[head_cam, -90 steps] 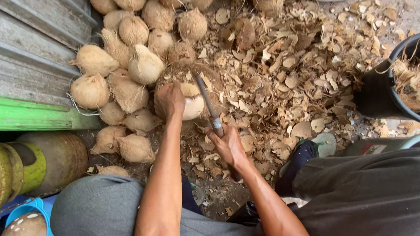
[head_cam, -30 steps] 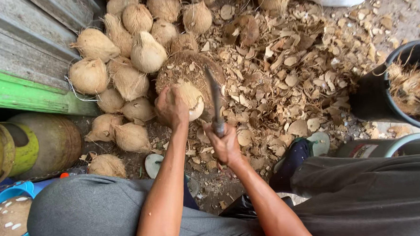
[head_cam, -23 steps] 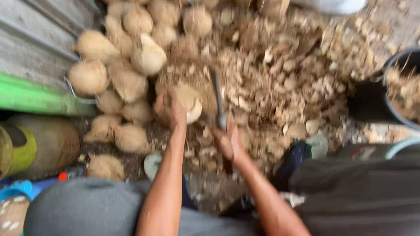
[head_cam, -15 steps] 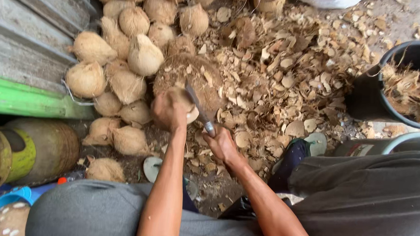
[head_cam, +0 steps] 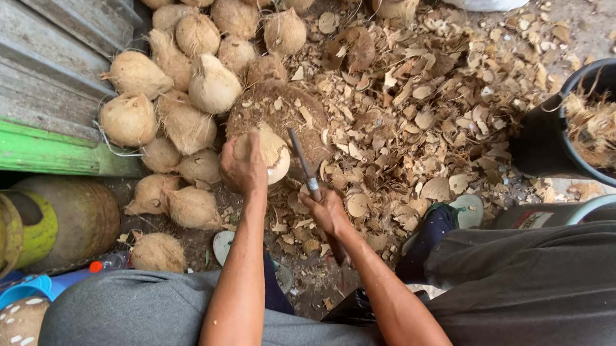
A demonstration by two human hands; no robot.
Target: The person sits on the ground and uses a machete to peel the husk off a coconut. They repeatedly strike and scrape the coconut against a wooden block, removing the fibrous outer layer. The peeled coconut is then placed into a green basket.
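- Holding the coconut (head_cam: 273, 153) down with my left hand (head_cam: 242, 164), I keep it seated on the round chopping block (head_cam: 283, 109) at centre frame; my fingers are closed over its left side, leaving the pale cut face turned right, toward the blade.
- My right hand (head_cam: 328, 210) is closed around the handle of the knife (head_cam: 304, 162). The blade points up-frame and stands just beside the right edge of the coconut; I cannot tell whether it is touching the shell.
- For a clean cut, I judge that the blade should meet the coconut at a shallow angle and shave outward, on the side away from the holding fingers.
- My left fingertips should stay behind the curve of the shell, clear of the blade line. A round coconut can roll, so firm downward pressure matters.
- The coconut should be turned a little between strokes, so that each cut takes off a thin layer.
- Surroundings: a pile of husked coconuts (head_cam: 187, 85) lies upper left against a corrugated metal wall (head_cam: 43, 51). Shell chips (head_cam: 421, 109) cover the ground from centre to upper right. A black bucket (head_cam: 552, 135) of husk fibre stands at the right edge.
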